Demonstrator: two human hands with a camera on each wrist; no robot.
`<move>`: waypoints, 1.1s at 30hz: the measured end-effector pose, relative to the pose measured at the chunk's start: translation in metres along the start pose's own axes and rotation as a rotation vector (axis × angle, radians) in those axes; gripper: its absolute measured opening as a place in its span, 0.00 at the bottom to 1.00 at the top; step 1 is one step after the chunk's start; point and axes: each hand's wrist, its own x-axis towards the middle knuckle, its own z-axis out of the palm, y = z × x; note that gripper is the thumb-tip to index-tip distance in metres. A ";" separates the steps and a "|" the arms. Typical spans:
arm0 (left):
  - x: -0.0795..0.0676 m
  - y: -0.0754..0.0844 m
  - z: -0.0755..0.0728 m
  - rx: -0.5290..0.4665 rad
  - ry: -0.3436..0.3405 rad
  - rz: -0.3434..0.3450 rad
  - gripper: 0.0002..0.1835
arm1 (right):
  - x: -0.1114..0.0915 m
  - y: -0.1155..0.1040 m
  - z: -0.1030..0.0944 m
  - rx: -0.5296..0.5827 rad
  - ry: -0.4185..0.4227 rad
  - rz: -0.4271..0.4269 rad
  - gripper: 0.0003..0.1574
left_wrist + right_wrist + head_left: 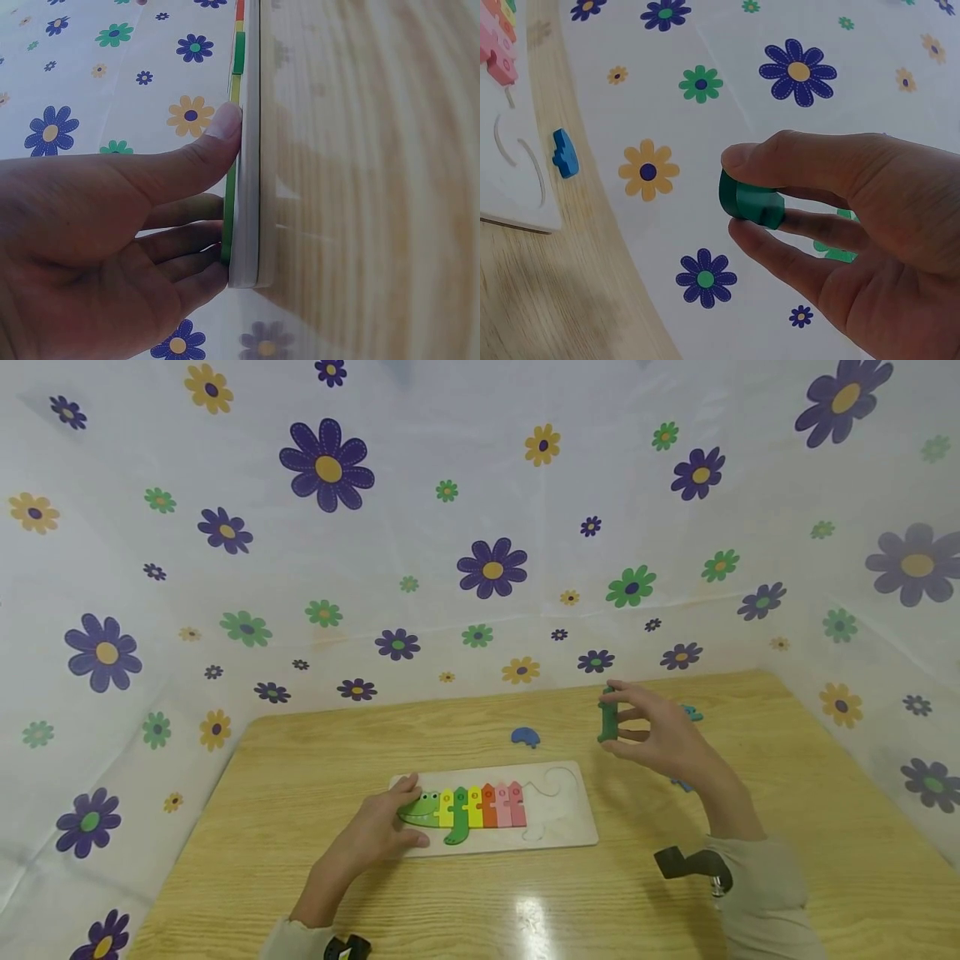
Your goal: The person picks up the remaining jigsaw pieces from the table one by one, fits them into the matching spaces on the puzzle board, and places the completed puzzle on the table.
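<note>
The left hand (377, 823) covers part of the crocodile head (422, 810). The right hand (663, 733) and wrist partly hide a light-blue piece (694, 713) and a blue piece (681, 785). Segment marks are too small to read. The right wrist view crops the board (573, 814).

Dark-green piece (609, 720), white flower-patterned backdrop (408, 460)
</note>
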 end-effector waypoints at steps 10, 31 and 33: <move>0.001 -0.001 0.001 0.000 -0.001 0.002 0.42 | 0.002 -0.001 0.004 -0.003 -0.018 -0.013 0.35; -0.001 0.001 0.001 0.003 0.001 0.004 0.42 | 0.004 -0.005 0.013 -0.027 -0.051 -0.027 0.35; -0.001 0.001 0.001 0.003 0.002 0.004 0.41 | 0.005 -0.005 0.015 -0.035 -0.057 -0.024 0.36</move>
